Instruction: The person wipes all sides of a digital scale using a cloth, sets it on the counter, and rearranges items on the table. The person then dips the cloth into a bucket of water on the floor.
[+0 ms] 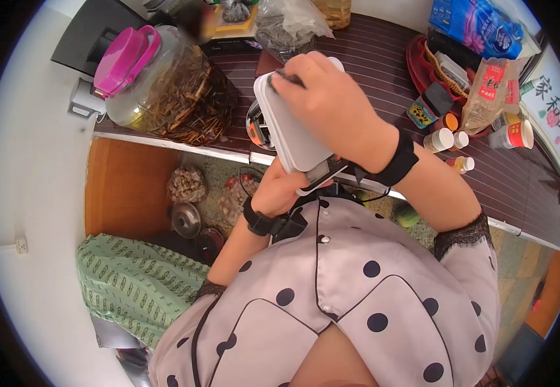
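A white kitchen scale [296, 138] with a small display on its lower edge is held up tilted in front of my body, over the counter's front edge. My left hand [276, 191] is closed around its lower left corner, thumb on the front by the display. On the scale's upper face, my right hand [325, 103] has its fingers bent and pressed down on a small dark thing [288, 80]. Most of that thing is hidden under the fingers, so I cannot tell what it is. Both wrists wear black bands.
A large jar with a pink lid [177, 97] stands at the left on the dark striped counter [370, 51]. Plastic bags [286, 29] lie at the back. To the right are a red basket [422, 58], several small bottles [439, 140] and a framed picture [551, 106].
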{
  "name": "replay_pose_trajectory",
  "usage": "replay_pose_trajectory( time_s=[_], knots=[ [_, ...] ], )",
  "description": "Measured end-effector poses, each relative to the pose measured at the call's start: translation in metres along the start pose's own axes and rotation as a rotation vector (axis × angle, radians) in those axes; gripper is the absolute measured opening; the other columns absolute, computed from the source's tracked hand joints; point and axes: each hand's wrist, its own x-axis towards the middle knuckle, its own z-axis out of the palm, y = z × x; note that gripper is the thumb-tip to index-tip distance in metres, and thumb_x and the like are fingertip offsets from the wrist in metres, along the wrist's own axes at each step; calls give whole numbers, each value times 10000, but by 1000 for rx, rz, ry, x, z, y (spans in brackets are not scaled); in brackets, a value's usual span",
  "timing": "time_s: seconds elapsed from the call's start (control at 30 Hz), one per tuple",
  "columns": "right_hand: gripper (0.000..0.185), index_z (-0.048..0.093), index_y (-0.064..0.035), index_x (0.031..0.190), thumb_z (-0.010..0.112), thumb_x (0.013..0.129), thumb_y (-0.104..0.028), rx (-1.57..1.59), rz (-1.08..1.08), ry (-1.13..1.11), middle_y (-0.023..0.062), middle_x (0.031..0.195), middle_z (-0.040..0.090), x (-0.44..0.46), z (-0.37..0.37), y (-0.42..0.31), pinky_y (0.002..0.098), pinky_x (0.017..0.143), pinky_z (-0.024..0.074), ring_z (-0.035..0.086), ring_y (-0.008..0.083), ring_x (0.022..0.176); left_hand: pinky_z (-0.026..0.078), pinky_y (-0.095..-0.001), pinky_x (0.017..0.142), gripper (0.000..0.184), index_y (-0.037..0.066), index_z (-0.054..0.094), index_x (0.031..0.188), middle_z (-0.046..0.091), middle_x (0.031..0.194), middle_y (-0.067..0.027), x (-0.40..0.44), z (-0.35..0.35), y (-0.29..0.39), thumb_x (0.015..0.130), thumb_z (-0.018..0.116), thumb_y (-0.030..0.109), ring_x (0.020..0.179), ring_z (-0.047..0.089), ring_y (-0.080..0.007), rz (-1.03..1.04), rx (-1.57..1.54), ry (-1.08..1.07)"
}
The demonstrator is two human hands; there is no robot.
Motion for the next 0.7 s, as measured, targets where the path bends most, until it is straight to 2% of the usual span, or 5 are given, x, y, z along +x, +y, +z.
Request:
replay_pose_trajectory(
  time_s=[0.27,0.33,0.43,0.7],
  knots=[
    [220,668,-33,969,601,772,-106,50,96,16,81,940,552,-13,4,27,337,731,514,558,245,911,482,-520,961,664,-51,339,1348,495,1300,-202,-4,6,-4,692,429,-100,1163,547,-344,116,-66,105],
    [225,670,-52,998,600,790,-98,-30,195,-28,81,966,555,-23,7,43,355,732,519,564,257,927,489,-517,952,660,-55,341,1346,495,1299,-205,-3,-4,-2,694,431,-98,1163,548,-341,107,-40,74],
    [218,673,-44,990,594,789,-78,-20,209,-4,88,970,555,-32,9,56,366,738,516,565,269,932,501,-509,935,655,-62,347,1341,495,1299,-208,-4,-6,-1,693,431,-97,1163,550,-336,96,-6,53],
    [200,673,-30,954,595,773,-66,-20,258,7,89,933,552,-22,1,34,363,727,522,561,266,918,508,-484,928,651,-49,363,1334,504,1287,-184,-1,-10,-10,688,400,-121,1166,551,-319,98,53,77]
  ],
)
